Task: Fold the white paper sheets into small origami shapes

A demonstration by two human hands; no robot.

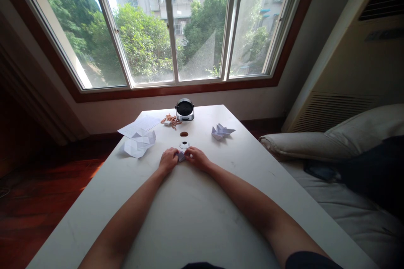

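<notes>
Between my two hands, low over the white table [195, 214], is a small piece of folded paper [181, 156], greyish in the shade. My left hand [169, 159] grips its left side with curled fingers. On the other side, my right hand [197, 158] pinches the paper's right edge. My fingers cover parts of it, so its full shape is hidden. Just beyond my hands lies a white ring-shaped cover [184, 145] with a dark centre. Some folded white paper pieces [222, 131] with pointed tips sit farther off to the right.
Loose creased paper sheets [139, 143] lie at the far left of the table. Near the far edge stand a round black-and-silver device [184, 110] and a bundled orange cord [171, 121]. A round hole [184, 134] opens in the tabletop. A pale sofa [341, 201] is at the right.
</notes>
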